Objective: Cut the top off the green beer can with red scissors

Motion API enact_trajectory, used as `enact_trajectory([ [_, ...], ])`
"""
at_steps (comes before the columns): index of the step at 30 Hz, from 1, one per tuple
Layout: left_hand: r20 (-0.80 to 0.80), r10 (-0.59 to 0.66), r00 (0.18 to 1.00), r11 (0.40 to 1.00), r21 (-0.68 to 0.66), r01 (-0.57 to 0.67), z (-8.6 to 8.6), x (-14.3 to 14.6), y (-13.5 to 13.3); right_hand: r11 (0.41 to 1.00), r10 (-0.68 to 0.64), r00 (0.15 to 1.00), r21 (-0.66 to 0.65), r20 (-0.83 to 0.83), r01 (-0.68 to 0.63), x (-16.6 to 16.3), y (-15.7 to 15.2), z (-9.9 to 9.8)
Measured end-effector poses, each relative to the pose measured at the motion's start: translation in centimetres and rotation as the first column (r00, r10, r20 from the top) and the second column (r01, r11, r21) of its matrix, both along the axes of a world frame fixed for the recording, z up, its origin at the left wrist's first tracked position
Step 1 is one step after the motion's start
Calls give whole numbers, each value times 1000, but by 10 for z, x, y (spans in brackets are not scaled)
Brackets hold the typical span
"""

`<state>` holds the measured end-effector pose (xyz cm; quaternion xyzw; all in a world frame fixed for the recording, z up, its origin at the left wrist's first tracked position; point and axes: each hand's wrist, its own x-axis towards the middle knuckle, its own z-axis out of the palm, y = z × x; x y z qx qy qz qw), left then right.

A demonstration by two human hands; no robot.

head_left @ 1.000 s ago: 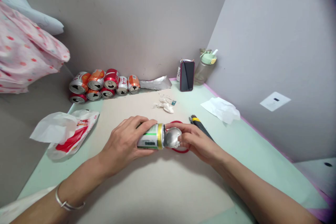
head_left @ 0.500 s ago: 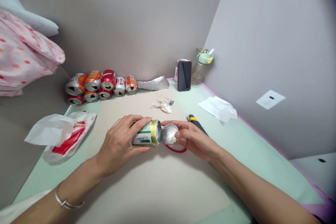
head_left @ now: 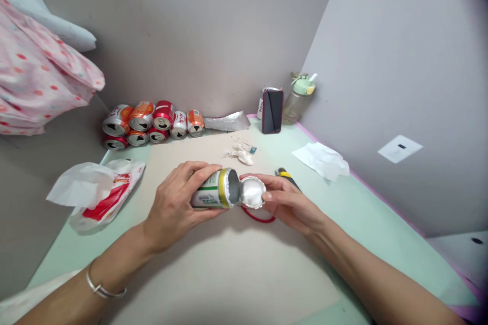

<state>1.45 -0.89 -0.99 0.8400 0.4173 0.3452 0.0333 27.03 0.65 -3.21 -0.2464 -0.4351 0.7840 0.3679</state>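
My left hand [head_left: 179, 195] is wrapped around a drink can [head_left: 211, 192] with a white, green and yellow print, lying on its side. Its cut end faces right and shows the grey inside. At that end sits the can's round silver end piece [head_left: 253, 193], bent out, with a jagged rim. Whether it is still joined to the can I cannot tell for sure. My right hand [head_left: 290, 200] pinches this piece between thumb and fingers. Beneath it a red curved handle [head_left: 263, 217] shows in part. Just behind my right hand lies a tool with a black and yellow grip [head_left: 286, 176].
Several drink cans [head_left: 163, 116] are stacked by the back wall, beside a cut metal sheet [head_left: 229, 122]. A phone [head_left: 272, 111] and a bottle [head_left: 297, 104] stand in the corner. Crumpled tissue [head_left: 242, 154], paper [head_left: 322, 160] and a tissue pack [head_left: 110, 195] lie around the board.
The can's cut opening has turned more toward me, so more of its inside shows. The end piece has tilted with it and swung slightly right. Both hands keep their hold.
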Motion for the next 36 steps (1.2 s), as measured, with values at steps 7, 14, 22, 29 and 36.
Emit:
enact_trajectory([
  [7, 95, -12, 995, 998, -60, 18, 0, 1, 0, 999, 0, 1000, 45, 2, 0, -1, 0, -3],
  [14, 127, -12, 992, 998, -58, 20, -1, 2, 0, 998, -14, 1000, 53, 8, 14, -3, 0, -5],
  [22, 83, 63, 995, 988, -146, -50, -10, -2, 5, 997, -61, 997, -52, -54, 58, -8, 2, -5],
  [29, 146, 153, 977, 949, -298, -104, -20, -3, 10, 979, -161, 971, 155, 177, 134, -9, 5, -9],
  [36, 427, 167, 889, 776, -613, 149, -12, -8, 18, 706, -520, 637, 706, 569, -55, 12, 4, 2],
])
